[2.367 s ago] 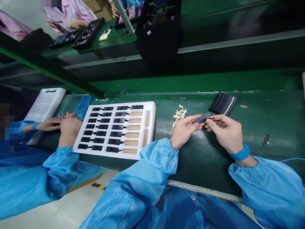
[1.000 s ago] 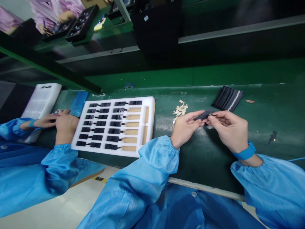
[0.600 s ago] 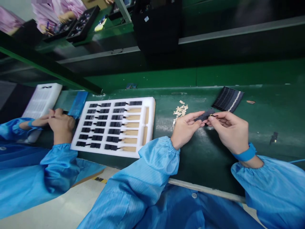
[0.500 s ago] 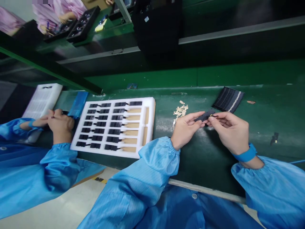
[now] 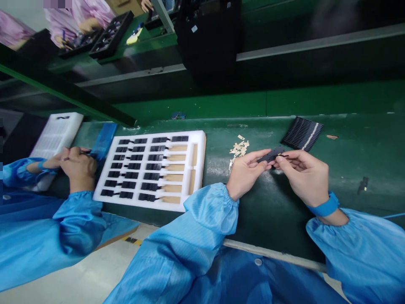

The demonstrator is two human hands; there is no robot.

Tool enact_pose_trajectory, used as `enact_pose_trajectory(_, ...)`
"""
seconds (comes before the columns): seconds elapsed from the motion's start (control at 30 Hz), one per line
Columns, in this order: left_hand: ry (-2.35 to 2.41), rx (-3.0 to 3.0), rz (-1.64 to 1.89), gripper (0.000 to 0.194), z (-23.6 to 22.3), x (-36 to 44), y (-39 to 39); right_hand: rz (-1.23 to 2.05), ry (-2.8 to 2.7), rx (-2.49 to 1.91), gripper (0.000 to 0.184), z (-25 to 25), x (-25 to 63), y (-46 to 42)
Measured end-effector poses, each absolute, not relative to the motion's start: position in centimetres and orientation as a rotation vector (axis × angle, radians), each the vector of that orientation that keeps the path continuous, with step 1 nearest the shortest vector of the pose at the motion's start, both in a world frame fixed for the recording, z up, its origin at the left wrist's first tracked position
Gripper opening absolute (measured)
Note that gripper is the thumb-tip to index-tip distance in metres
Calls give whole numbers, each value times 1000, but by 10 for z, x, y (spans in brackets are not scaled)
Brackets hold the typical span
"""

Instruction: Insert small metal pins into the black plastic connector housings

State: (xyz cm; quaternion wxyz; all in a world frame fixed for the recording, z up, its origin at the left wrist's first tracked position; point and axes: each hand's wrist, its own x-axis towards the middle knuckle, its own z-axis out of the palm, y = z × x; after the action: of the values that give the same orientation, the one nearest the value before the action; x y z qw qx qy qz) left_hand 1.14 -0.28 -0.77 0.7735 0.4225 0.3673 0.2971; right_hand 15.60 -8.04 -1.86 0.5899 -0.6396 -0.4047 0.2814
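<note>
My left hand [image 5: 246,174] and my right hand [image 5: 303,178] meet over the green bench top [image 5: 278,221]. Between their fingertips they hold a small black plastic part [image 5: 270,155], and a thin dark tip sticks out by my right fingers. Just beyond them lies a black comb-like stack of parts [image 5: 302,134] with a pale stripe. Nearer my left hand is a small heap of beige strips [image 5: 238,147]. Part of the held piece is hidden by my fingers.
To the left, a white foam tray [image 5: 200,169] holds several rows of black parts. Beyond it, a co-worker's hand [image 5: 78,165] rests by a blue strip [image 5: 103,141] and a white foam block [image 5: 57,135]. Dark shelving and black trays [image 5: 110,29] stand above.
My hands keep the black part, shifting only slightly. The co-worker's hand has moved along the blue strip and curled closed. The whole view has shifted a little.
</note>
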Motion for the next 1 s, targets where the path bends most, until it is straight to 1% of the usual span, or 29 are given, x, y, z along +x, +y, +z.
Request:
enact_pose_trajectory(0.2, 804, 918, 643, 44, -7, 12, -3, 641, -956, -1516, 16, -20, 156, -81)
enact_pose_trajectory(0.4, 807, 922, 649, 43, -6, 12, -4, 600, -995, -1552, 13, -22, 156, -83)
enact_pose_trajectory(0.5, 794, 919, 652, 43, -5, 12, -4, 498, -1070, -1606, 10, -20, 157, -83)
enact_pose_trajectory(0.7, 763, 924, 686, 44, -2, 11, -6, 171, -1286, -1661, 3, -9, 154, -83)
enact_pose_trajectory(0.83, 775, 914, 719, 47, -4, 14, -7, 49, -1387, -1642, 16, -8, 151, -85)
enact_pose_trajectory(1.0, 818, 771, 736, 58, -12, 20, -4, -21, -1476, -1673, 35, -10, 153, -89)
